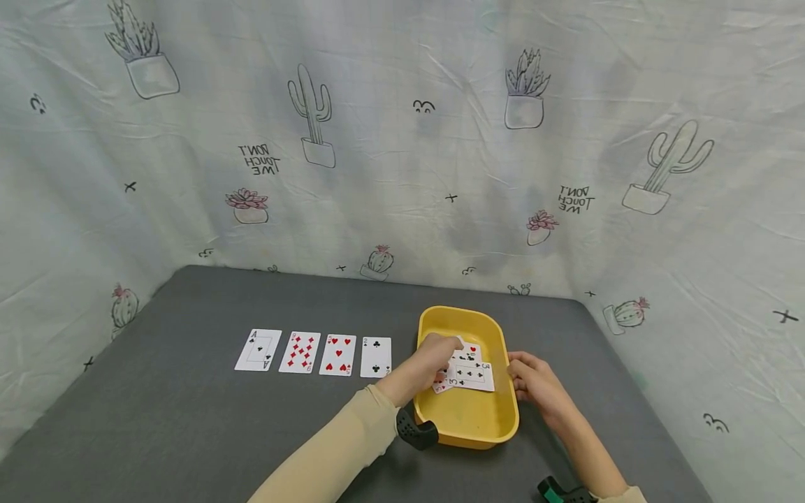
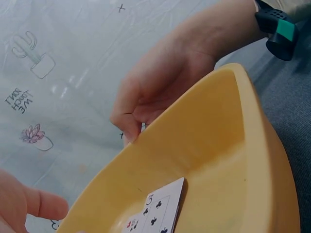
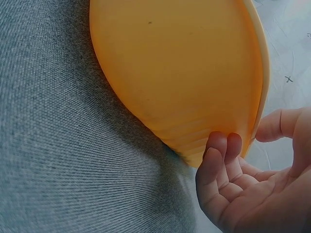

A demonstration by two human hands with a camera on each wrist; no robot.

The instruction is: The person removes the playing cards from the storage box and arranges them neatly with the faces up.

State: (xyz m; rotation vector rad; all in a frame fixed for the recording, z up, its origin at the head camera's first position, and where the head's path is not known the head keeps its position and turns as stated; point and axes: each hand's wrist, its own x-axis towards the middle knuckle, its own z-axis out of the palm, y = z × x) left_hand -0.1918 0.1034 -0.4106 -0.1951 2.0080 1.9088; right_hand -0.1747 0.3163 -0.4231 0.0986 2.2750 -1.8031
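My left hand (image 1: 434, 356) is inside a yellow plastic tray (image 1: 465, 423), over the left side of a loose pile of playing cards. Its thumb (image 2: 48, 205) is extended in the left wrist view, while most fingertips are hidden. Uppermost at the right of the pile lies a three of clubs (image 1: 472, 375), face up, overlapping cards with red hearts (image 1: 473, 349). At the tray's right side, my right hand (image 1: 534, 381) grips the rim. The right wrist view shows its thumb at the rim and curled fingers (image 3: 216, 145) against the outer wall.
Left of the tray, a face-up row holds an ace of clubs (image 1: 258, 349), a nine of diamonds (image 1: 300, 353), a five of hearts (image 1: 338, 355) and a two of clubs (image 1: 376, 357). They lie on a dark grey table (image 1: 189, 419). A cactus-print curtain (image 1: 402, 140) hangs behind.
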